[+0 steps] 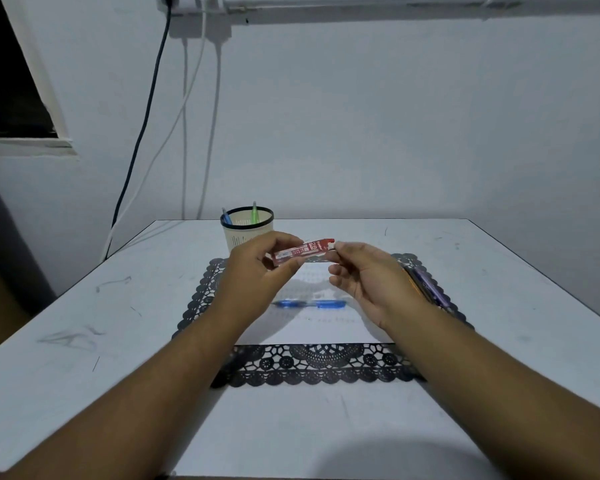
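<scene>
Slim red rectangular plastic case [303, 251] with white print, held in the air almost level, its lower left end gripped by the left hand [257, 268], its slightly higher white-tipped right end pinched by the right hand [368, 282]

Bare worktop [84, 306] wide open left of the lace mat [319, 365], likewise along the near edge and far right. Blocked at the back left by a pen cup [246, 233], standing just behind the left hand [253, 268]. Under both hands, a blue pen [309, 304] lying across the paper [312, 330]. Just beside the right hand [371, 282], a few pens [426, 285] on the mat's right edge. Wall [361, 133] close behind the worktop's far edge.
</scene>
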Tool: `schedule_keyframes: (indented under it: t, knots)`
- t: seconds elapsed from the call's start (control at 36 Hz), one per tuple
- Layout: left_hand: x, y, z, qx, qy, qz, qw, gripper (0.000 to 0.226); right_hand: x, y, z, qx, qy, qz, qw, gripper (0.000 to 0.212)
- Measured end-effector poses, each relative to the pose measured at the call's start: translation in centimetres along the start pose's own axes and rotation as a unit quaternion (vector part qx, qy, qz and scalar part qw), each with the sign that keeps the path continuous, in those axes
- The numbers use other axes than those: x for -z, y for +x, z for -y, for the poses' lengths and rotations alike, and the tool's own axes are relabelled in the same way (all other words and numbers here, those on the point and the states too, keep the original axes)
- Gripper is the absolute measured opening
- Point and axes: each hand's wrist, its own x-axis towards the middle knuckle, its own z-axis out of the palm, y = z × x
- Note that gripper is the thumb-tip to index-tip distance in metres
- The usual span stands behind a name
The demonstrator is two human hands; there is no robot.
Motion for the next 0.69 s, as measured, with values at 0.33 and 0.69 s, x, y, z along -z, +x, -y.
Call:
schedule_keyframes:
  t: [0.33,0.69]
  knots:
    - [-1.0,0.0,1.0,0.026,0.077,0.077,0.994,0.024,-0.6,-1.4,0.7,0.188,-0.185,0.015,0.964,0.004]
    - [-1.3,-0.2,1.0,0.02,0.095,0.083,0.992,0.023,-0.2,-1.4,0.9,0.232,-0.212,0.026,0.949,0.01]
